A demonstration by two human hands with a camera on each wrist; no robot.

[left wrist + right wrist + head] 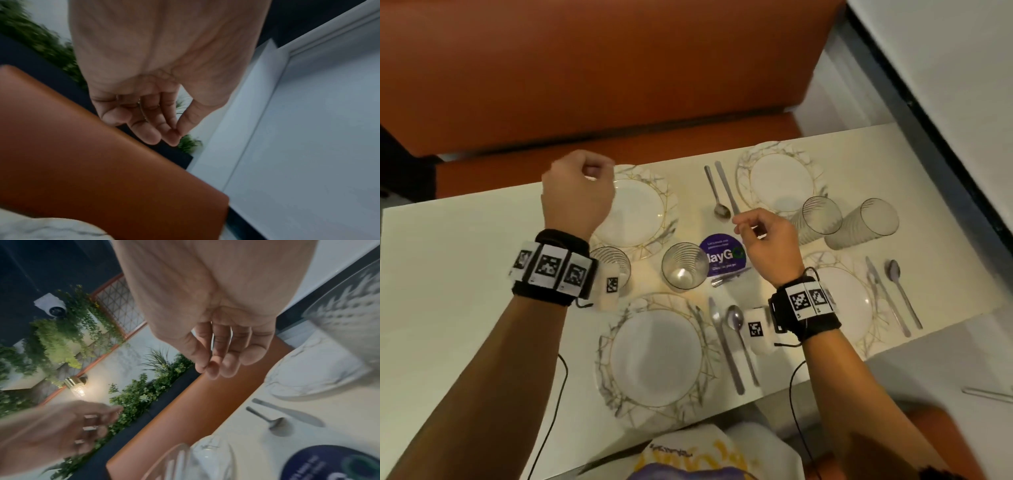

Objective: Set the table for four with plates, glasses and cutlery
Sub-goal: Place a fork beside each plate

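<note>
Both hands hover above the white surface (465, 308), holding nothing. Left hand (578, 192), upper left of frame, and right hand (770, 240), centre right: fingers (152, 129) loosely curled, empty. Four marbled plates (654, 359), four ribbed glasses (684, 265) and spoon-and-knife pairs (717, 192) lie laid out mid-frame.

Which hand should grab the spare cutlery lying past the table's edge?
Probably the right hand. Both hands hold nothing, but the spare cutlery lies on its side, while the left hand hangs above the far-left plate, across the table.
</note>
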